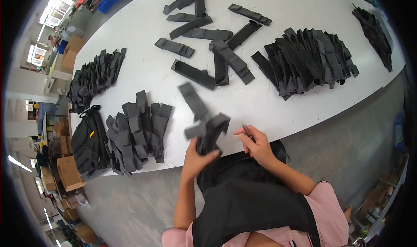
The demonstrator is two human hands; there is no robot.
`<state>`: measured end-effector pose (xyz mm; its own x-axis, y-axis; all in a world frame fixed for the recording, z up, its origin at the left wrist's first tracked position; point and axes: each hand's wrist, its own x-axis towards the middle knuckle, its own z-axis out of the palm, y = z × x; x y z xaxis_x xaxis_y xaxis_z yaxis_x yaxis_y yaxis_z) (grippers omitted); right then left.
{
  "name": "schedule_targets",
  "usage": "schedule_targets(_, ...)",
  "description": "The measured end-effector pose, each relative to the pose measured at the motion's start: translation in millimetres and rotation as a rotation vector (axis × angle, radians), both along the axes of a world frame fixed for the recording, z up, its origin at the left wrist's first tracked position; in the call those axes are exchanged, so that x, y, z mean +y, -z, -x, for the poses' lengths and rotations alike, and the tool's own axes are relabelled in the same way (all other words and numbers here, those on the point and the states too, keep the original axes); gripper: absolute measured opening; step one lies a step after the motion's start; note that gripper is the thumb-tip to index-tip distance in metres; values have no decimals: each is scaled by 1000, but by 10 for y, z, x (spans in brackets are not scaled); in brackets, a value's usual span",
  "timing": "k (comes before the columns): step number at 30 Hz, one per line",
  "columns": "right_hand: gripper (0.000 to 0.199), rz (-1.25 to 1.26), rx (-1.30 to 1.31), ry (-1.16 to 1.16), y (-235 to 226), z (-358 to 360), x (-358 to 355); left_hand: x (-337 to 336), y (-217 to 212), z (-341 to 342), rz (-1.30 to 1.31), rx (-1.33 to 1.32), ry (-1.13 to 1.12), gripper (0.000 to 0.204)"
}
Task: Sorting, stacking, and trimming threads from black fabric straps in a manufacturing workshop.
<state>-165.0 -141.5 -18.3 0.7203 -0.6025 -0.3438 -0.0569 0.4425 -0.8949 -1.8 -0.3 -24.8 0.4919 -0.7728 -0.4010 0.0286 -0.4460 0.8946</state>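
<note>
The bundle of black fabric strips is in the left hand, above the near edge of the white table; the fingers and thumb are closed around its lower end. With the bundle as the clock's centre and 12 pointing away from the person, one blurred strip reaches out toward 11, though whether it is joined to the rest I cannot tell. The right hand is between 3 and 4, apart from the left and clear of the bundle, curled on a small dark pointed tool whose exact kind is mostly hidden by the fingers. At 12, loose folded strips lie scattered, some crossing one another. A large row of strips, packed side by side, sits at 2, and beyond it a black heap lies near the table's far right end. At 9 is a fanned pile, with a black bag bearing an orange tab just past it; another pile rests at 10.
</note>
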Motion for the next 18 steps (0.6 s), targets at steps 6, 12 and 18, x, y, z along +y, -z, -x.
schedule_targets(6,19,122,15,-99,-54,-216,100,555,26,100,291,920,-381,59)
schedule_targets(12,22,749,262,-312,171,-491,223,769,62,118,375,901,-529,62)
schedule_targets(18,22,1265,160,-418,93,-645,335,887,34,164,433,877,-589,64)
